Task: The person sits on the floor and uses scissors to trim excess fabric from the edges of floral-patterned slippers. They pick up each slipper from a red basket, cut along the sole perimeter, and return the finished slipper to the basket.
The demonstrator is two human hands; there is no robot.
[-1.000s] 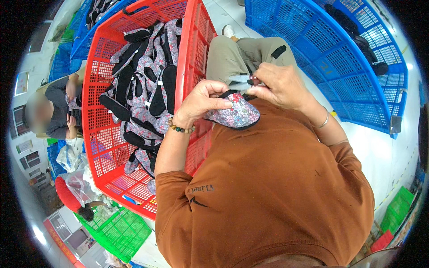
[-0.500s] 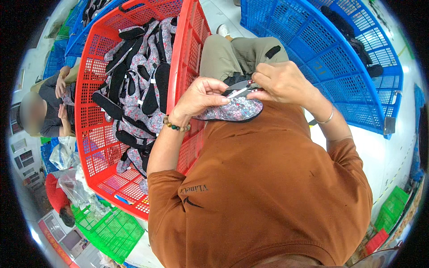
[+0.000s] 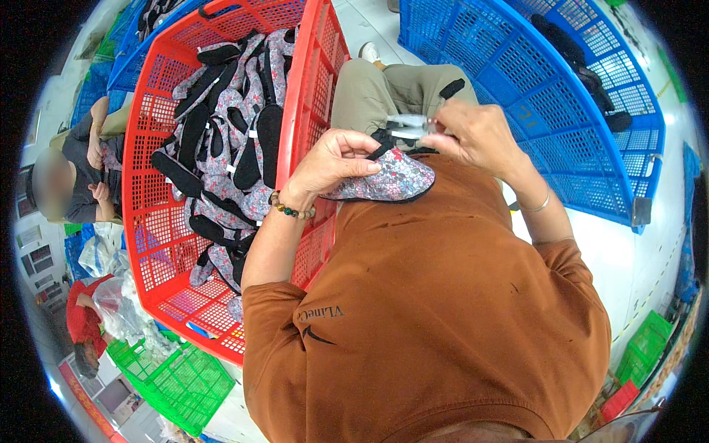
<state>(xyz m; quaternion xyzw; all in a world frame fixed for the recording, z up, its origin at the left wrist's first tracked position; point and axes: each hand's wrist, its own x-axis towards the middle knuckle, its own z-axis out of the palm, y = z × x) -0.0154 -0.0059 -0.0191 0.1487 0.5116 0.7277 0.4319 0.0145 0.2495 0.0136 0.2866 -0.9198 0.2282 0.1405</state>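
My left hand (image 3: 334,161) is closed on a floral fabric slipper (image 3: 400,179) with black edging, pinching it at its opening between thumb and fingers. The slipper lies over my lap, its rounded toe pointing right. Just above and to the right of it, my right hand (image 3: 476,136) grips small thread snips (image 3: 408,127). Motion smears their pale, shiny blades, so I cannot tell whether these are apart. The snips are clear of the slipper.
A red plastic basket (image 3: 314,88) at my left holds many similar slippers (image 3: 221,140). Blue baskets (image 3: 509,81) stand at the right, one with dark items (image 3: 583,66) in it. A green crate (image 3: 181,384) and two other people (image 3: 88,173) are farther left.
My right hand and the snips have moved up and away from the slipper's opening. My left hand still holds the slipper in nearly the same place.
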